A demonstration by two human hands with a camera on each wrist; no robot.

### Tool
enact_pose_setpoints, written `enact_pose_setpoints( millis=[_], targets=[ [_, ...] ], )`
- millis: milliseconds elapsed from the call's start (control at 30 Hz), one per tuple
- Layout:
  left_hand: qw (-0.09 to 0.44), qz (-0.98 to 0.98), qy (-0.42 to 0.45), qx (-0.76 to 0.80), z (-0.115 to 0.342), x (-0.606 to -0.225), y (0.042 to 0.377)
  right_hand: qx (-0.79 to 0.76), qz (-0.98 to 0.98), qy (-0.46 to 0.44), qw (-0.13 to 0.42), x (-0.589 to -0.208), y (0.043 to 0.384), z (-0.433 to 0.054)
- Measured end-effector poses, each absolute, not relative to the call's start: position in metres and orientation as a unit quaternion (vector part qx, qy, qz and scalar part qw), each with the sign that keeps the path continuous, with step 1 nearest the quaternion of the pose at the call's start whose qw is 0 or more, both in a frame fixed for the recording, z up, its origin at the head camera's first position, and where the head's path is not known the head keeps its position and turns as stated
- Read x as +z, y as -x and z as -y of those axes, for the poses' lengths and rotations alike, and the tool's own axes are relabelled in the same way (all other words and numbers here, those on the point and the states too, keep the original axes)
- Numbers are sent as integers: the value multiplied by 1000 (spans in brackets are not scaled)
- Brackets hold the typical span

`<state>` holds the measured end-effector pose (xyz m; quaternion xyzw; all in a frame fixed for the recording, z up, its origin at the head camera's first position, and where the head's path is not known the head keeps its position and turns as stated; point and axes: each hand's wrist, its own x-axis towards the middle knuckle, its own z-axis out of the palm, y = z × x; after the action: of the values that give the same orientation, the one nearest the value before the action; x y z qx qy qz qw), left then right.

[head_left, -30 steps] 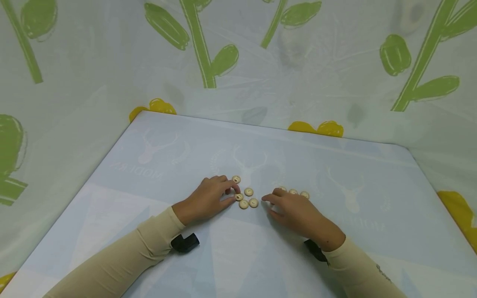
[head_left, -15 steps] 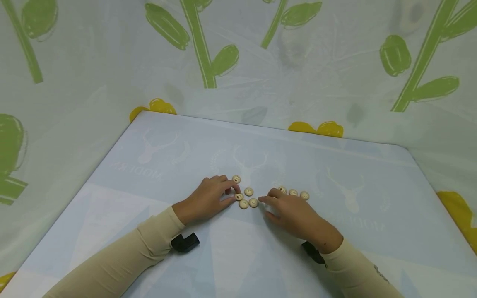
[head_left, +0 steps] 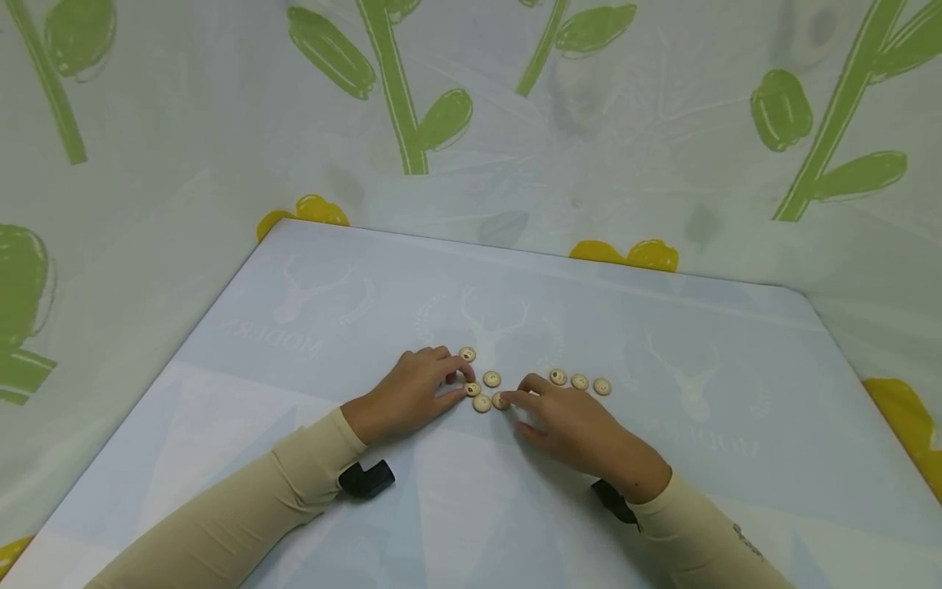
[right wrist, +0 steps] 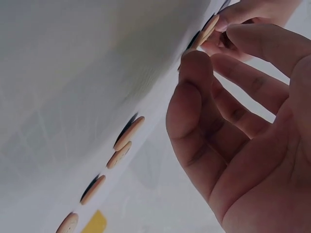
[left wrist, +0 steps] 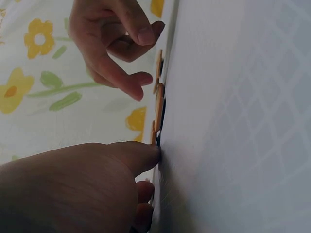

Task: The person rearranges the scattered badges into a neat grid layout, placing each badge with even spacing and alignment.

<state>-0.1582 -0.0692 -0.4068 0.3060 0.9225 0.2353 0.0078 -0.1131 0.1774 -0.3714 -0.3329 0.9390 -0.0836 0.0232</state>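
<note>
Small round pale wooden buttons lie flat near the middle of the table. My left hand [head_left: 408, 393] pinches a dark-marked button [head_left: 473, 389] at its left edge, thumb and index finger curled to it. Against that one sits a second button [head_left: 482, 404]. My right hand [head_left: 570, 425] reaches in from the right, its index fingertip touching the button [head_left: 499, 402] beside it and partly covering it. In the right wrist view the thumb of the right hand [right wrist: 262, 145] stays apart from the buttons. Just above this group lies another button [head_left: 491, 379].
A lone button [head_left: 467, 353] lies beyond the left fingers. Past the right hand, a row holds a dark-marked button [head_left: 558, 376], a middle button [head_left: 580, 382] and an end button [head_left: 603, 386]. The pale blue table [head_left: 662, 327] meets a leaf-patterned cloth [head_left: 500, 188].
My right hand has moved left, so its index fingertip now touches a button it was apart from. The row behind it shows more fully. The left hand has stayed in place.
</note>
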Motion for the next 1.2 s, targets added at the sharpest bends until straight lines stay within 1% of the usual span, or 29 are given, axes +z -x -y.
enact_pose_setpoints(
  millis=[467,933,1200],
  targets=[
    [9,-924,-303,233,67,-408,158,-75,-946,302,87,-370,112,-173],
    [11,-926,-298,233,68,-408,158,-68,-946,306,85,-375,113,-172],
    [8,-923,-302,237,68,-407,158,-68,-945,312,72,-376,113,-173]
  ],
)
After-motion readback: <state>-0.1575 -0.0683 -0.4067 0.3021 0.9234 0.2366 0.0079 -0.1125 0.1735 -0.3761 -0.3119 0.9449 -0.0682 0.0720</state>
